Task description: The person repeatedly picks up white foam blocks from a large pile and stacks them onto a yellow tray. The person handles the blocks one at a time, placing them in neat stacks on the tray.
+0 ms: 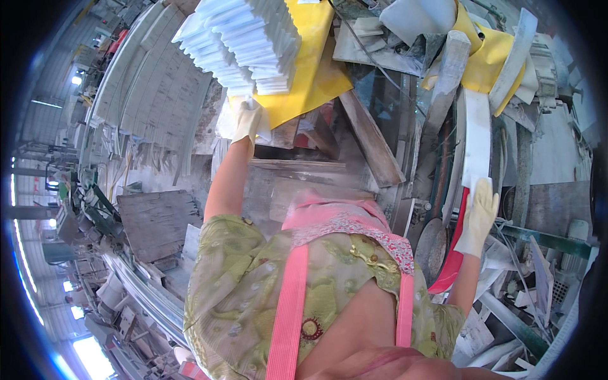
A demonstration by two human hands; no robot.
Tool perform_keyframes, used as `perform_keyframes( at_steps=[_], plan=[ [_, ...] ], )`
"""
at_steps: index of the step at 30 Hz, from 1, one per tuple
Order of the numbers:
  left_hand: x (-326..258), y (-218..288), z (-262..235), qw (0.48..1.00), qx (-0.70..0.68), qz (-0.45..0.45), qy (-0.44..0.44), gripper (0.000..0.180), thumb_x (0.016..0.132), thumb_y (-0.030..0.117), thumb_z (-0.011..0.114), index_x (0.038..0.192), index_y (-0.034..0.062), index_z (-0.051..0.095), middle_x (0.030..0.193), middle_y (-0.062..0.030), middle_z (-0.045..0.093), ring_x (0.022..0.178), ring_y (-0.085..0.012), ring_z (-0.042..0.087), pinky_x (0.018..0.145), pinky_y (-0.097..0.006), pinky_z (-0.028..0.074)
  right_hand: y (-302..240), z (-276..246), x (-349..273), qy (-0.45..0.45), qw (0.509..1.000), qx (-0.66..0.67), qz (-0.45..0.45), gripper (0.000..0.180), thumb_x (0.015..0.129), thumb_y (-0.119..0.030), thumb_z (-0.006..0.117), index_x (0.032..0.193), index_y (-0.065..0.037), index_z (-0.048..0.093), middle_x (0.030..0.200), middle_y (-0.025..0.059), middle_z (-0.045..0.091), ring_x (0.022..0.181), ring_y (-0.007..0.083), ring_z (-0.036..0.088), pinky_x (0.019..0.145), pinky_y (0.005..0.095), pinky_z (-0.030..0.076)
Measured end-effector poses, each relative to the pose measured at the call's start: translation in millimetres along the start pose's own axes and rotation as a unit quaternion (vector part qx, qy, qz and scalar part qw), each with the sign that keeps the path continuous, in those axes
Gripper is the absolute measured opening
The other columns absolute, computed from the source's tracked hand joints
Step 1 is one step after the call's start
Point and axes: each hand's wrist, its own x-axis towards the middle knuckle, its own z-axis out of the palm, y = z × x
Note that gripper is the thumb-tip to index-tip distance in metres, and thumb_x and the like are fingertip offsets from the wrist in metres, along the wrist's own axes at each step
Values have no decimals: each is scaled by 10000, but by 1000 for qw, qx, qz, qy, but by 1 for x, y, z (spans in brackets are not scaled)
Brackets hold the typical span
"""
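My left hand (pixel 247 120), in a pale rubber glove, is at the near edge of a tall stack of white stone strips (pixel 247 47). Its fingers are bent closed beside a white piece; what they grip, if anything, is hard to make out. The stack rests on a yellow sheet (pixel 310 63). Off to the right, my right hand (pixel 479 212), gloved the same way, lies with fingers stretched out at the near end of a long white strip (pixel 477 136). That strip lies along a narrow track, with a red band (pixel 451 259) beside the hand.
Long grey slabs (pixel 155 88) lean in rows at the left. A wooden plank (pixel 372 139) slants between the yellow sheet and the track. More yellow sheeting (pixel 484 60) and a pale post (pixel 446 79) stand at the far right. Broken offcuts and a green beam (pixel 516 326) lie at the near right.
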Motion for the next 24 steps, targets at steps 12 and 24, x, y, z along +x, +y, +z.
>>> perform_keyframes(
  at_steps=[12,24],
  plan=[
    [-9,9,-3,1000,-3,-16,2,497,891,219,609,1331,-2,543,1235,-213,647,1139,-301,646,933,-398,510,-22,12,62,-186,979,-73,39,932,769,-152,778,1569,-35,314,1604,162,371,1509,305,317,1246,463,248],
    [10,-5,-39,982,67,75,-161,617,925,442,623,1295,-39,509,1141,-192,672,993,-281,696,683,-399,582,-132,-50,156,-189,896,319,243,550,955,-439,677,1319,-28,648,1207,169,713,1101,268,682,958,370,503]
  ],
)
